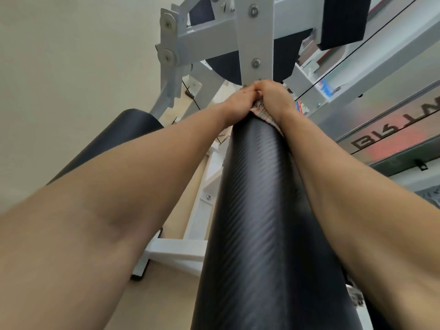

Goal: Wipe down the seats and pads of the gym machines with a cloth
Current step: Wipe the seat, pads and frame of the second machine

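A long black roller pad (259, 210) with a ribbed carbon-weave skin runs from the bottom of the view up to the middle. At its far end a pinkish-beige cloth (262, 111) is wrapped over the pad. My left hand (238, 101) and my right hand (273, 96) are pressed together on that cloth, fingers closed over it, just below a white steel bracket. Most of the cloth is hidden under the hands.
The white machine frame (256, 36) with bolts rises right behind the hands. A second black roller pad (112, 136) lies to the left. More black pads (342, 17) sit above. A thin black cable (357, 46) and a metal weight-stack shroud (381, 129) are on the right.
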`<state>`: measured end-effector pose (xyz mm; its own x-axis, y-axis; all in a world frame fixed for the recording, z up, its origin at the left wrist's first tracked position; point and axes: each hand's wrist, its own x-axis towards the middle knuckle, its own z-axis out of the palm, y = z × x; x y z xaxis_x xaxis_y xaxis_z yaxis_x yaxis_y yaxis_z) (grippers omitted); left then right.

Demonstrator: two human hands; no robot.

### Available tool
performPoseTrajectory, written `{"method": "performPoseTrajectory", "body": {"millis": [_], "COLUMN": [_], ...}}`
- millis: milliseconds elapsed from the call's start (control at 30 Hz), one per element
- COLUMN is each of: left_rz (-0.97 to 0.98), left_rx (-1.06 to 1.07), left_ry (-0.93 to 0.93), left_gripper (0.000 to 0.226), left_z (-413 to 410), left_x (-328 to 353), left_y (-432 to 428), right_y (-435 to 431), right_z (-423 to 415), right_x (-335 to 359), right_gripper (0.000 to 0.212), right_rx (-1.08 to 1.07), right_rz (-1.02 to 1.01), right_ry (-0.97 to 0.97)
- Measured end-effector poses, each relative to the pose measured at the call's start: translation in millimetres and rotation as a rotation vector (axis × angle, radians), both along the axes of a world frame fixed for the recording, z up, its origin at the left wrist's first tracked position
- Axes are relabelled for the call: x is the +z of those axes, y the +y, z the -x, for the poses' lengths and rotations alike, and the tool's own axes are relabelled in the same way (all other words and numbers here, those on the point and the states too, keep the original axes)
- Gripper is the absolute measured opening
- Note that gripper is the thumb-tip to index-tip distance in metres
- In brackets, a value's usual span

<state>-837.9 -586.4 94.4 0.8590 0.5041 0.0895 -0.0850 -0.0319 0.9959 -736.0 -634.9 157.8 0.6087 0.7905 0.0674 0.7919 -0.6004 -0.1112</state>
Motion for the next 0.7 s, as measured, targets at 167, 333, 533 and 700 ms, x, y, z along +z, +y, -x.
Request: {"method": "performPoseTrajectory", "body": {"millis": [167, 333, 533, 700], "left_rz": [-0.025, -0.042, -0.123, -0.128], "left_rx": [-0.026, 0.010, -0.037, -0.064], "left_ry": [0.010, 0.097, 0.119, 0.048], "left_gripper": [0.046, 0.050, 0.052, 0.057], "left_z": [24.6, 78.8, 166.6, 235.3], "left_x": [-1.8, -1.8, 7.7, 1.6], "left_y": [-16.3, -54.5, -120.0, -176.6], "right_y": [-12.4, -55.5, -135.6, -197.9], "right_z": [27.7, 79.4, 162.4, 224.6], "right_x": [7.1, 12.7, 14.6, 7.3], "right_gripper": [0.048, 0.042, 0.050, 0.064], "right_rx": [0.013, 0.090, 0.170, 0.149], "right_rz": [0.063, 0.165, 0.023, -0.086], "right_ry": [0.039, -0.015, 0.155, 0.255]}}
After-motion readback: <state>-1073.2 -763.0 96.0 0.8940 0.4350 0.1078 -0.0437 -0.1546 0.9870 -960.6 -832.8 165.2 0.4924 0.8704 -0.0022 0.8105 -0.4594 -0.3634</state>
